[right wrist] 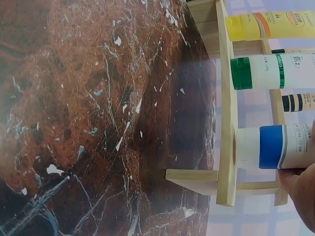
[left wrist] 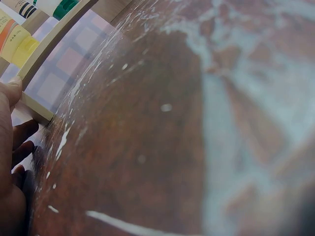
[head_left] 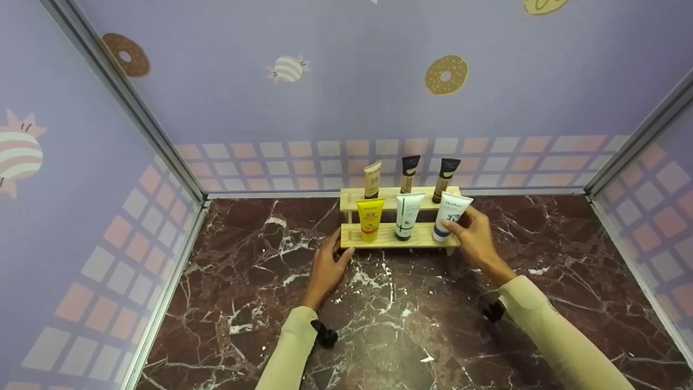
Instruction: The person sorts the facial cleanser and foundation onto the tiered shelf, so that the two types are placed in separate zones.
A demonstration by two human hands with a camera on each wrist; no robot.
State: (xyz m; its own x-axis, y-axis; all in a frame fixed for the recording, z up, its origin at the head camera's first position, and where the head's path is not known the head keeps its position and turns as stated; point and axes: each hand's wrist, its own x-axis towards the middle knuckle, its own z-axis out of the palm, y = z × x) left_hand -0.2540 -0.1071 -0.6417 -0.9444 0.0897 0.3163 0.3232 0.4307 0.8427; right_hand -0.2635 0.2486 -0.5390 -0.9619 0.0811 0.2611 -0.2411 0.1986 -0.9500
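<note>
A two-step wooden rack [head_left: 423, 234] stands on the marble-patterned surface, bearing squeeze tubes on both steps. My right hand [head_left: 476, 236] grips a white squeeze tube with a blue band [head_left: 453, 210], its thumb across the front. In the right wrist view this tube [right wrist: 270, 147] has its white cap right at the front step. At the rack's left end, my left hand [head_left: 327, 268] holds the corner, thumb at the front edge and fingers along the side. On the front step stand a yellow tube [head_left: 370, 219] and a white tube with a green cap [head_left: 408, 215].
The back step bears a beige tube [head_left: 372, 180] and two black-and-gold tubes, one in the middle [head_left: 410, 173] and one at the right [head_left: 446, 179]. A purple patterned wall [head_left: 357, 108] rises close behind the rack, with side walls at left and right.
</note>
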